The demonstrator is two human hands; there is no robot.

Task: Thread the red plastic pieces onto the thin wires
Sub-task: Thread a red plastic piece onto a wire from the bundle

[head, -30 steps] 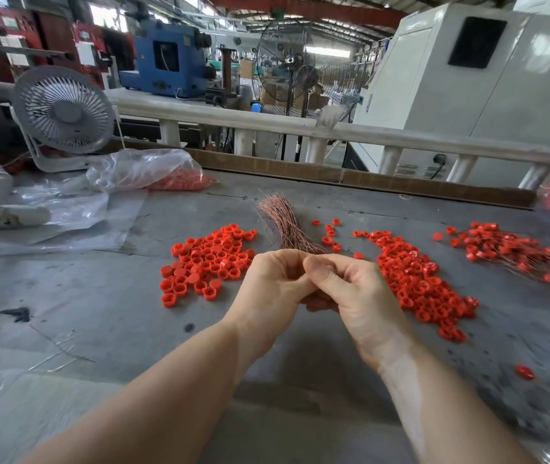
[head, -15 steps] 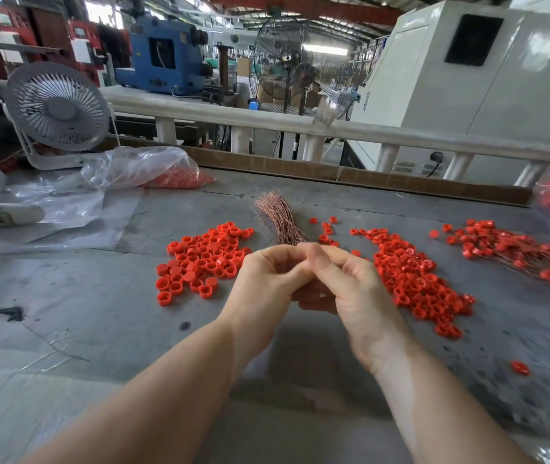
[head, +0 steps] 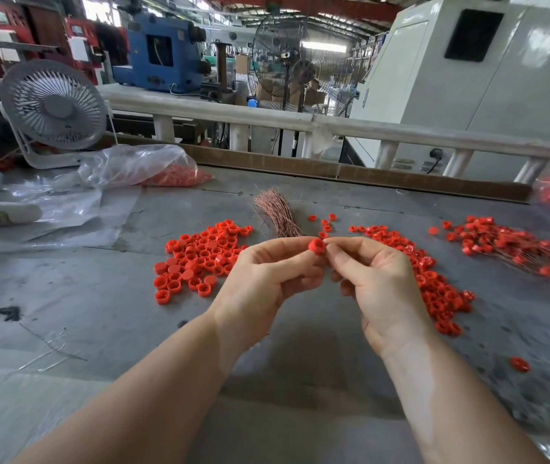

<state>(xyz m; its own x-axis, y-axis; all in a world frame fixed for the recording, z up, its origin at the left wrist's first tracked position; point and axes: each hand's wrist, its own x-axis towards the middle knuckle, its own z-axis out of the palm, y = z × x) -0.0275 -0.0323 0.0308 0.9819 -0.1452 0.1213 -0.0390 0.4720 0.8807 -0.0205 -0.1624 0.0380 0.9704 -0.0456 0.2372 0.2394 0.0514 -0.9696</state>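
Observation:
A small red plastic piece (head: 317, 246) is held above the grey table (head: 82, 296), pinched between the fingertips of my left hand (head: 266, 283) and my right hand (head: 380, 286). Behind the hands lies a bundle of thin copper-coloured wires (head: 277, 212). One pile of red pieces (head: 200, 256) lies left of my hands and a second pile (head: 434, 279) lies to the right. Further right are red pieces threaded on thin wires (head: 514, 249). I cannot see a wire in the held piece.
A clear bag of red pieces (head: 153, 169) and plastic sheeting lie at the back left, beside a white desk fan (head: 54, 108). A single red piece (head: 519, 364) lies near the front right. A raised board edges the table's far side.
My hands have parted slightly and lifted, and the red piece between the fingertips now shows. Before, the fingers were closed together and hid it.

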